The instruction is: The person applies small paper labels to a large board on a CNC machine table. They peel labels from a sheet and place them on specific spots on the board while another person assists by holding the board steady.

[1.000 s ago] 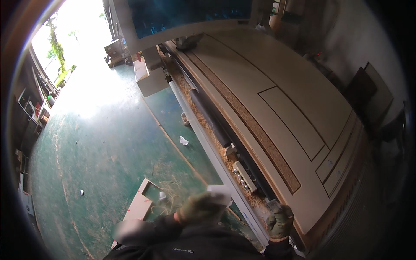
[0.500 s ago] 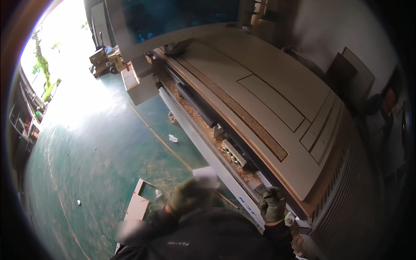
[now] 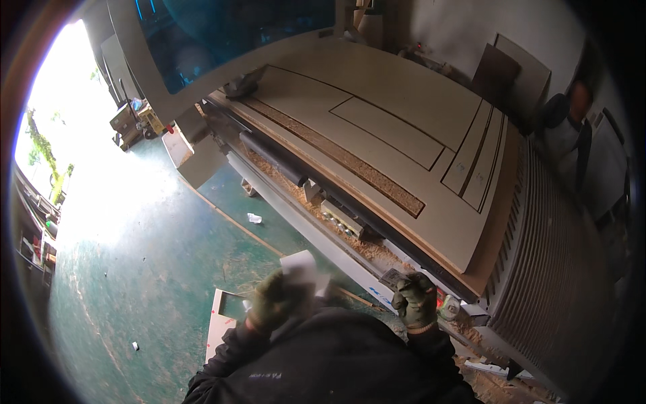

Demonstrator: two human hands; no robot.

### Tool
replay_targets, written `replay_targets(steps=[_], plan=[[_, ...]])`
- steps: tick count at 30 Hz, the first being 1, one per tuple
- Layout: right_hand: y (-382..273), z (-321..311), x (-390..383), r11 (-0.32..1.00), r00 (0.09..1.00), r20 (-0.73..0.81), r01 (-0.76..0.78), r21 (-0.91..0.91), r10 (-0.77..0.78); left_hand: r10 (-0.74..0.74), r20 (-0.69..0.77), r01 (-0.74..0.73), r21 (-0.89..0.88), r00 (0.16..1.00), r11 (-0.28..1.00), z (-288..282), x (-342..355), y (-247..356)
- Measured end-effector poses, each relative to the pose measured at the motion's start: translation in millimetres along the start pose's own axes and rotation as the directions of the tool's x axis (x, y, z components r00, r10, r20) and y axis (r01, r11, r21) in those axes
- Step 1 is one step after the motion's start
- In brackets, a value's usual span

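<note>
My left hand, in an olive work glove, is closed round a white paper piece that looks like a strip or small roll; blur hides its exact form. My right hand, gloved the same way, is closed on a small dark grey flat piece whose kind I cannot make out. That hand is over the near edge of a large cutting machine. On the machine's bed lies a big beige board with cut grooves outlining rectangular panels and a wider milled strip.
A sawdust-filled channel runs along the machine's side. Ribbed grey bellows are at the right. A person stands at the far right. A white-edged panel and paper scrap lie on the green floor.
The view has turned, so the machine and board sit further left. My left hand has shifted slightly with the white paper. My right hand keeps its grip on the grey piece.
</note>
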State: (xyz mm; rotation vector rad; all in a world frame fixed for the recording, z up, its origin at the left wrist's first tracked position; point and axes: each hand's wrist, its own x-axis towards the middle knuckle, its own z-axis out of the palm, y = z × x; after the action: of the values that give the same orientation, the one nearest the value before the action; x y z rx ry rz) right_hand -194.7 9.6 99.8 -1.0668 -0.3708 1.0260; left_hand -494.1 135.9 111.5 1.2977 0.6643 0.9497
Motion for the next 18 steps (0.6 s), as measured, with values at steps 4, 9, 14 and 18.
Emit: replay_targets(steps=[4, 9, 14, 18], plan=[[-0.4, 2.2, -6.3, 0.998, 0.998, 0.020, 0.055, -0.006, -0.055, 0.024, 0.029, -0.027, 0.109, 0.999, 0.994, -1.6, -1.5, 5.1], [3.3, 1.8, -9.2, 1.000, 1.000, -0.001, 0.004, -0.027, -0.004, 0.015, 0.019, -0.016, 0.089, 1.000, 0.996, -0.4, -6.3, 9.3], [12.2, 0.3, -9.7, 1.000, 0.997, 0.073, 0.008, 0.008, -0.009, -0.002, -0.053, 0.008, 0.102, 0.999, 0.995, 3.4, -17.0, 18.8], [16.0, 6.8, -15.0, 0.996, 0.992, 0.114, -0.040, -0.084, 0.050, -0.039, -0.104, 0.049, 0.095, 0.994, 0.994, -4.0, -17.8, 29.4]])
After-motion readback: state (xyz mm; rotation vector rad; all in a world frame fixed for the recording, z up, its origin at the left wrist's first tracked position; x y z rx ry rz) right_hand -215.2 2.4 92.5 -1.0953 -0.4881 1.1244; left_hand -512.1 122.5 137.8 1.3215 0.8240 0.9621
